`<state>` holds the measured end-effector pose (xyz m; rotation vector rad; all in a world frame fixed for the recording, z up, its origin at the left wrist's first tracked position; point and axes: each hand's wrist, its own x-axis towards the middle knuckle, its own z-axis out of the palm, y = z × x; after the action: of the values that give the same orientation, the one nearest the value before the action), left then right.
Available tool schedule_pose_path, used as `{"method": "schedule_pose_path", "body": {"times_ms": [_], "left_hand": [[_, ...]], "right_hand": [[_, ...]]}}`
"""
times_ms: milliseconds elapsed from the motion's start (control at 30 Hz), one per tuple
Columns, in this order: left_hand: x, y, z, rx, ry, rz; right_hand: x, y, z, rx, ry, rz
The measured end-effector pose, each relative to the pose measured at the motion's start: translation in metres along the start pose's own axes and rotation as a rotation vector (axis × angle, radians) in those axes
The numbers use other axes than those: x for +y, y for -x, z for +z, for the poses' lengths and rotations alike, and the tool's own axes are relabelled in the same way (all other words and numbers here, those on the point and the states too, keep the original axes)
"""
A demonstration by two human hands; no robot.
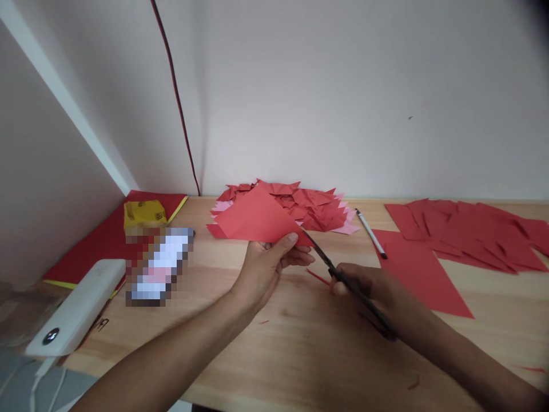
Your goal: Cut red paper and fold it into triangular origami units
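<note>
A sheet of red paper (257, 214) is pinched between the thumb and fingers of my left hand (278, 257), its far corner pointing up and away. My right hand (364, 289) grips a pair of dark scissors (317, 249), whose blades reach the paper's right corner near my left thumb. Behind the held sheet lies a pile of cut red paper pieces (321, 209) with some pink ones at its edges. A thin red paper strip (318, 277) is just below the scissors.
On the right are a stack of red paper (476, 234), a single red sheet (424, 274) and a white pen (371, 233). Leftward lie a phone (160, 266), a white power bank (81, 306) with a cable, and a yellow packet (144, 214). Paper scraps dot the wooden table (300, 355).
</note>
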<state>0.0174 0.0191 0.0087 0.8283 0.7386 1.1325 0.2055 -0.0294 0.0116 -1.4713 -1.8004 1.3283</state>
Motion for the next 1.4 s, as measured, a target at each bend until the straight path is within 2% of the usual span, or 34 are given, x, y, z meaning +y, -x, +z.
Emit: {"method": "schedule_pose_path", "body": {"times_ms": [167, 300, 633, 1400], "left_hand": [[0.002, 0.002, 0.002, -0.014, -0.018, -0.024], [0.001, 0.003, 0.003, -0.032, -0.015, -0.023], [0.002, 0.002, 0.002, 0.014, -0.035, -0.007], [-0.006, 0.003, 0.003, -0.039, -0.025, -0.045]], "right_hand": [[-0.006, 0.004, -0.004, -0.031, 0.062, -0.077], [-0.004, 0.004, -0.005, -0.031, 0.1, -0.073], [-0.009, 0.002, -0.003, -0.055, 0.13, -0.06], [-0.005, 0.002, -0.003, -0.019, 0.035, -0.057]]}}
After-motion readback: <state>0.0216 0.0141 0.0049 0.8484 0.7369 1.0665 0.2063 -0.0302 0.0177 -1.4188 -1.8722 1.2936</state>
